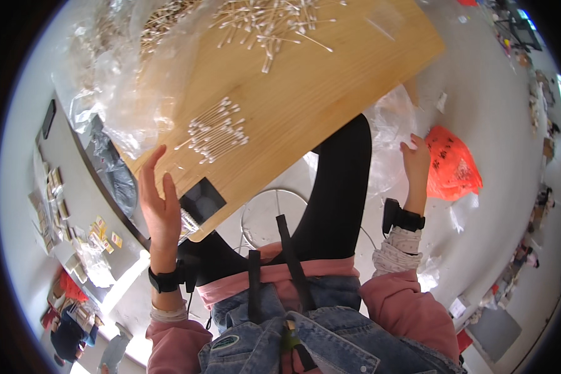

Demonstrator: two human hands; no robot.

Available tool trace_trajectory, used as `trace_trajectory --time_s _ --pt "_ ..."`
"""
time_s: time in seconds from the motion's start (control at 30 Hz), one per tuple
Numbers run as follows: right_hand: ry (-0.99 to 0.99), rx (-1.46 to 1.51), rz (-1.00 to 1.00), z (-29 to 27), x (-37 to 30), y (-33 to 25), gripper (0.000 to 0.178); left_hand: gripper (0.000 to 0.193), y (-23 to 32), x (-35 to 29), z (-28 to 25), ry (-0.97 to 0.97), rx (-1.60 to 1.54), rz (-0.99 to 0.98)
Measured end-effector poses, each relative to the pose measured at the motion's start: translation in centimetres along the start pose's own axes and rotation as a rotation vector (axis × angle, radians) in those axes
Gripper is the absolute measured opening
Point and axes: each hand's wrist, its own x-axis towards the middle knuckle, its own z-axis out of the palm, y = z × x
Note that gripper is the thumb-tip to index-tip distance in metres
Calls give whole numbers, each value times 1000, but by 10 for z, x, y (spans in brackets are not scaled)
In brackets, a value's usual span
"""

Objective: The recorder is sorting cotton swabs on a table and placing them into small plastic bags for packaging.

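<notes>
The bench (280, 134) is honey-tan with fine, slightly darker wood grain. The swabs (217, 132) have pale straw-coloured sticks and white tips. Clear, whitish-glinting plastic (121, 87) lies beside a dark grey bag (115, 171), and the square pad (203, 201) is black. The bright orange-red bag (455, 165) carries black markings. The trousers (341, 181) are black, the sleeves (411, 296) dusty pink, and the cuff (396, 250) off-white with small dark flecks. Faded blue denim (336, 343) meets black straps (290, 258); the wristbands (163, 281) are black too. The floor (505, 106) is pale grey, and small packets (98, 232) show yellow and white.
</notes>
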Motion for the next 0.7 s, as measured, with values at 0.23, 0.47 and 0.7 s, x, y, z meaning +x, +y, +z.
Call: trace_trajectory --time_s 0.23,0.47,0.7 --pt "-33 408 -155 8 -31 -117 37 35 -1 1 15 108 -273 -137" --pt "-395 1135 -281 98 -79 -244 43 26 -3 13 53 426 -1001 -361" --pt "-507 1053 -395 154 -91 -267 56 26 36 28 78 560 -1129 -414"
